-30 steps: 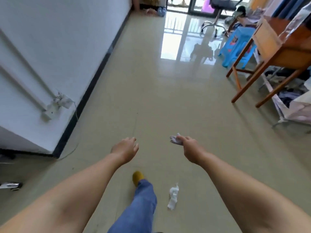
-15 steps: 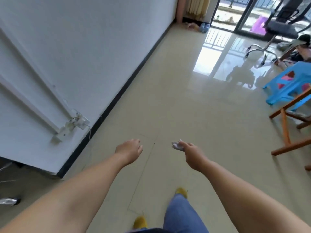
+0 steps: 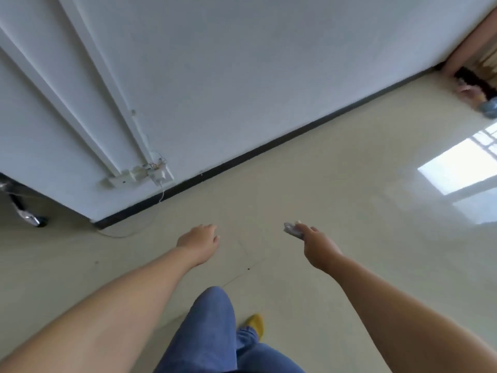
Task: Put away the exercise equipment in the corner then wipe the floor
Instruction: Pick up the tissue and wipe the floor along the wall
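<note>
Crumpled white tissue (image 3: 293,229) pinched in right hand (image 3: 318,247); left hand (image 3: 200,240) loose (empty). View's swung toward wall (image 3: 242,76) vs earlier.

A white wall (image 3: 242,76) fills the upper left part of the view, and a black baseboard (image 3: 269,149) runs along its foot. Two white strips (image 3: 88,90) go down the wall slantwise to a broken socket box (image 3: 145,175) with loose wires, and a thin white wire (image 3: 129,232) hangs from it onto the ground. At the left edge, beyond the wall corner, a shiny metal object (image 3: 31,219) is seen, too blurred to name. At the far right edge a curtain (image 3: 486,60) hangs, with some small things (image 3: 481,100) lying under it. A bright window reflection (image 3: 462,168) is on the right.
</note>
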A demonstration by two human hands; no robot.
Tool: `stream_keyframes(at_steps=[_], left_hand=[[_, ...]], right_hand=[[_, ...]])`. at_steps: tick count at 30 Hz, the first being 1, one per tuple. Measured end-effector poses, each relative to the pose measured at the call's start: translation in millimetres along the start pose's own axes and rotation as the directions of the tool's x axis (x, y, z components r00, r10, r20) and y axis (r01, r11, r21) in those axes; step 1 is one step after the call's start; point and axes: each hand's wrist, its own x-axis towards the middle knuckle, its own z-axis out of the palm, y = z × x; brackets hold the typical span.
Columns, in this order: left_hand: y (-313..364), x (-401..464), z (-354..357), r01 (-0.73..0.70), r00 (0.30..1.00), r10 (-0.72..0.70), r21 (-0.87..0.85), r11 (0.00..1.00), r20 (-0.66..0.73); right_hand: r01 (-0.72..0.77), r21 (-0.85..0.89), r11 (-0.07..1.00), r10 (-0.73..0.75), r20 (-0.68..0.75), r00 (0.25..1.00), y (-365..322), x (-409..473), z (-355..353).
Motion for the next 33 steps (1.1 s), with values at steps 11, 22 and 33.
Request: stream_keyframes(at_steps=[11,22,33], left_hand=[[-12.1,141.3,-5.4,0.3,0.954,-0.286,-0.231,0.926,0.09],[-114.3,350.2,234.4,0.541,0.84,-0.517,-0.345,0.767,0.168],[-281.3,517.8,418.4,0.483,0.764,-0.531,-0.222,0.847,-0.365]], right_hand=[[0.392,-0.069,0.917,-0.354,0.31,0.883,-53.5,222.2,-3.2],[0.623,-0.188,0.759,-0.437,0.562,0.702,-36.0,498.9,239.7],[0.984,-0.169,-0.064,-0.821,0.569,0.044,-33.0,631.5,537.3]])
